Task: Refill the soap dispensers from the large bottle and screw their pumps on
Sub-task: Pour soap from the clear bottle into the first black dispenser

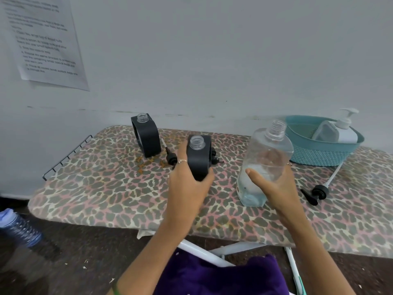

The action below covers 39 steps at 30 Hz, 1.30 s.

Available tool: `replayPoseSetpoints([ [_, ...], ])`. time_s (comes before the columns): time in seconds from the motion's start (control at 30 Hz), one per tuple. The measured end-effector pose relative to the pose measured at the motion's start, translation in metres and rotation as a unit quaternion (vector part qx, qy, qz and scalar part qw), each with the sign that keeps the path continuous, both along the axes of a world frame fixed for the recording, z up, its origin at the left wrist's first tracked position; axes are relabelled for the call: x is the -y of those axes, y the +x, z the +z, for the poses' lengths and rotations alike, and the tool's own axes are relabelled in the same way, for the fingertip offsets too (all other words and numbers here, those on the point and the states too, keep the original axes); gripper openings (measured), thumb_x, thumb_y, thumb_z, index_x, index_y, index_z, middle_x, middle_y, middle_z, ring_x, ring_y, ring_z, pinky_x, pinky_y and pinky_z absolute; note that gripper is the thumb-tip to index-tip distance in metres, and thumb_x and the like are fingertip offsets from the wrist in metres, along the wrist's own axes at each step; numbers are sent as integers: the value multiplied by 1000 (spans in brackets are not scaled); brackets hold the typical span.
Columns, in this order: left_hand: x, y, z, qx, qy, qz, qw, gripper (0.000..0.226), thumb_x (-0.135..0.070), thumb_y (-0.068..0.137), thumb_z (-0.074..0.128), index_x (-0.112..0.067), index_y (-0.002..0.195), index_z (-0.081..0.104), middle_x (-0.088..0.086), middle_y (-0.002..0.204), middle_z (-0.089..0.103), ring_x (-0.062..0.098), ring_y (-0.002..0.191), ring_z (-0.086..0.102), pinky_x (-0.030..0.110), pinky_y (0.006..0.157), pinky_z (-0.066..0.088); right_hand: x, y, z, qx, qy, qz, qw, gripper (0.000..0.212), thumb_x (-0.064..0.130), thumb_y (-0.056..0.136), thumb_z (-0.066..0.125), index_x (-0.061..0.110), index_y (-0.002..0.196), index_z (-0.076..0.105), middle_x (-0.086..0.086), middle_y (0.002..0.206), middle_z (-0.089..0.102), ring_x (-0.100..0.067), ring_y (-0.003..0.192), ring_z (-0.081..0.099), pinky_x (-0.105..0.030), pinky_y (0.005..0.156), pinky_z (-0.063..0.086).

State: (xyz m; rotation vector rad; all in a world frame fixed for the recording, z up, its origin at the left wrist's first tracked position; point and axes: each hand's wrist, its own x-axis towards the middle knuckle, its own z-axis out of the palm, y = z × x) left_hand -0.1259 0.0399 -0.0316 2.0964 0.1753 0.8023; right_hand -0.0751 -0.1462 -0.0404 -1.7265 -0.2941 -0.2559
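Left hand (187, 184) grips open dispenser (198, 157) upright, right hand (274, 184) wraps uncapped bottle (264, 165) just beside it, apparently staged for pouring.

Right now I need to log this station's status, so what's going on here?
A person is refilling soap dispensers on a leopard-print ironing board. The left hand grips a black dispenser with its neck open, and the right hand holds the large clear bottle, uncapped and nearly empty. A second black dispenser stands open behind; the pumps lie loose on the board, none screwed on yet.
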Motion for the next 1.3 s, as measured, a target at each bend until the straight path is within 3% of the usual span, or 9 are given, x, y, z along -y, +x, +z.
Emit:
replayPoseSetpoints([
  [0.1,3,-15,-16,-23,13,0,1000,84,-23,78,76,-21,148,29,2,119,62,5,87,55,-3,68,38,-2,-3,3,3,1,5,1000,55,28,68,76,19,119,57,1,107,69,-10,95,67,-28,82,56],
  [0.27,5,-17,-29,-25,53,-14,998,85,-29,80,74,-26,148,24,5,121,62,20,92,65,25,70,54,-7,-2,6,31,-19,-19,999,64,31,67,78,22,124,50,4,114,63,-8,102,63,-32,88,51],
  [0.4,2,-16,-38,-5,50,-31,998,84,-33,80,73,-31,145,20,2,130,56,19,102,63,31,78,56,-9,1,13,62,-59,-13,996,57,28,69,81,27,120,54,6,111,64,-5,101,63,-33,89,52],
  [0.5,-1,-18,-46,-12,6,-67,998,87,-33,82,72,-35,147,15,1,136,50,17,113,57,37,85,55,-10,2,24,111,-132,-7,985,57,21,67,83,38,110,49,17,104,60,10,93,58,-9,79,47],
  [0.57,-1,-17,-48,-4,-5,-78,997,86,-30,83,72,-35,147,14,2,138,48,17,117,55,36,87,54,-9,6,31,137,-198,-16,970,68,28,63,80,30,120,44,10,108,58,4,92,56,-1,74,40],
  [0.73,0,-15,-52,9,-4,-82,997,88,-26,83,73,-35,147,13,5,141,46,20,117,57,35,85,55,2,19,45,166,-316,-32,934,92,32,59,80,22,140,36,-3,125,54,-16,106,52,-24,83,40],
  [0.9,-2,-14,-55,27,15,-80,996,90,-25,82,74,-32,147,13,7,140,47,20,114,59,32,83,57,6,21,51,187,-414,-24,891,100,26,59,85,13,143,34,-12,125,50,-23,109,48,-26,89,34],
  [1.1,-3,-13,-57,34,13,-87,996,88,-25,82,74,-31,147,15,8,137,50,19,110,61,29,78,58,6,21,50,203,-495,-18,845,101,34,61,80,15,147,30,-13,127,47,-33,110,48,-47,93,43],
  [1.3,-3,-13,-57,34,11,-91,995,85,-28,83,72,-26,148,18,7,136,50,19,110,61,29,78,58,6,24,51,214,-560,-20,800,105,41,61,79,17,148,27,-16,129,47,-37,112,48,-50,94,42],
])
